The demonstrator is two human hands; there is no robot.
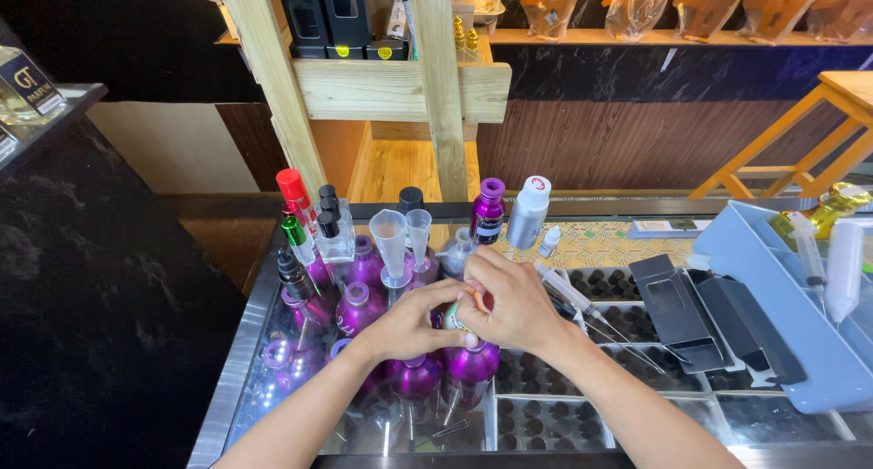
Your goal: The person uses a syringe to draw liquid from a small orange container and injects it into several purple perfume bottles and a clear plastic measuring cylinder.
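Two hands meet over a cluster of purple bottles at the near middle of a glass counter. At the far left of the group stand a red-capped bottle, a green-tipped one and small black-capped vials, packed close so they stay upright. The left hand curls round a small bottle, thumb and fingers closed on it, seemingly to hold it still. The right hand comes over the top of the same bottle, fingertips pinching at its neck or cap; most of the bottle is hidden between the two hands, just above a purple bottle. Behind them stand two clear funnels, a purple spray can and a grey bottle. Syringes lie just right of the hands, within easy reach. Further right lie black boxes, some open, and a blue tray with droppers propped in it. Under the glass are rows of dark caps. Beyond the counter stand a wooden frame, a shelf with bagged goods and a wooden stool at the far right.
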